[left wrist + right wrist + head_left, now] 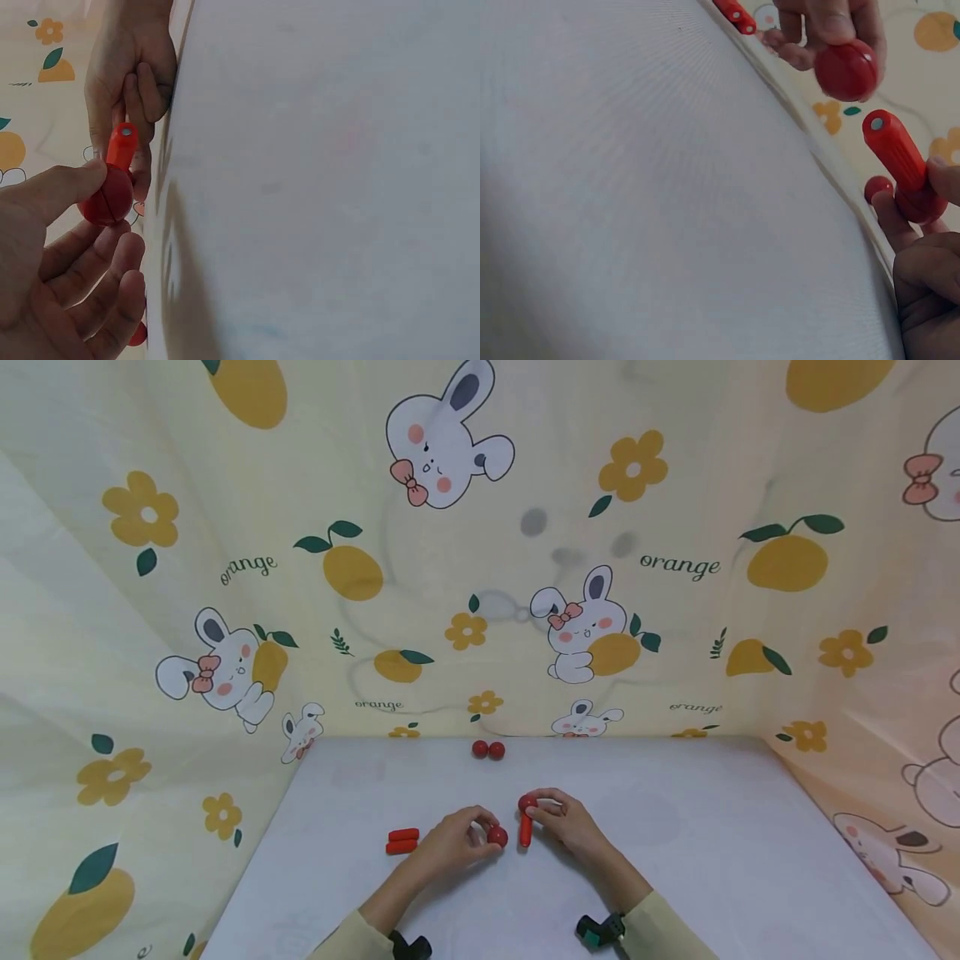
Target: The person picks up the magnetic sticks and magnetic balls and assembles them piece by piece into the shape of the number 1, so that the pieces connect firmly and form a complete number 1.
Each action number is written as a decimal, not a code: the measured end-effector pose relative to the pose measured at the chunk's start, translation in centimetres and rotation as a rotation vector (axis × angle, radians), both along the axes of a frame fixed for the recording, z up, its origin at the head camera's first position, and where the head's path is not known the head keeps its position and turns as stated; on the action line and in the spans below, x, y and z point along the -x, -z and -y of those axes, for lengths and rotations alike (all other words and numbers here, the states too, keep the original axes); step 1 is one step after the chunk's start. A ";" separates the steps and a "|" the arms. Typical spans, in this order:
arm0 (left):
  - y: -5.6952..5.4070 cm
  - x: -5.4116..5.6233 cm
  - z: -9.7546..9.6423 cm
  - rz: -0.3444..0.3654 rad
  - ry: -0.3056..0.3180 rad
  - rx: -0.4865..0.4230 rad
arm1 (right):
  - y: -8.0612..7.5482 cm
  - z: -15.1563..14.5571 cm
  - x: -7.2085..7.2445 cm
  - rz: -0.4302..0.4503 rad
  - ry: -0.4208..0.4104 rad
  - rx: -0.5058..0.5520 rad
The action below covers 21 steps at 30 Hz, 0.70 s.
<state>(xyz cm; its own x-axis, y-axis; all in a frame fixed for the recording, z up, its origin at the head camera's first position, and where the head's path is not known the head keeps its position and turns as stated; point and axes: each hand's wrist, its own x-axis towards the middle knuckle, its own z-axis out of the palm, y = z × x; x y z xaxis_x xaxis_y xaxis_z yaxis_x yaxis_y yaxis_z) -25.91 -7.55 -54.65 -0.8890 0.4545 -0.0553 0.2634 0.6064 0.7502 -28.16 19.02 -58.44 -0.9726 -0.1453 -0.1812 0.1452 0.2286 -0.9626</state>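
Over the middle of the white tabletop (675, 860), the left hand (453, 845) pinches a glossy red ball (497, 837) between thumb and fingers. Just beside, the right hand (572, 827) pinches another red ball (527, 803) with a red, rod-shaped stick (526, 833) at it, its free end toward the near edge. The smooth round surface may slip from a fingertip hold, and then the ball could roll to an edge. A sideways knock between both hands could, I think, loosen the stick. Two red balls (480, 749) close to the far edge could roll off if bumped; two red sticks (403, 835) lie toward the left edge, where the left forearm might push them.
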 end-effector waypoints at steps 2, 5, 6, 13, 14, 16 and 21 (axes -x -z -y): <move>0.3 -0.1 0.1 0.016 -0.001 0.008 | 0.0 0.0 0.0 -0.001 -0.002 0.001; 0.6 -0.2 0.1 0.024 0.009 0.018 | 0.0 0.0 0.1 0.001 0.003 0.003; 0.7 -0.3 0.1 0.025 0.014 0.021 | 0.0 0.0 0.2 0.010 0.009 0.008; 0.9 -0.8 -0.4 0.054 0.051 0.000 | 0.0 0.3 0.1 0.035 0.044 0.012; 0.9 -0.9 -0.4 0.060 0.051 -0.001 | 0.0 0.3 0.1 0.036 0.045 0.013; 0.9 -0.9 -0.5 0.076 0.047 -0.001 | 0.0 0.4 0.1 0.037 0.045 0.015; 1.0 -0.9 -0.8 0.085 0.041 0.012 | -0.2 0.4 0.0 0.023 0.035 0.010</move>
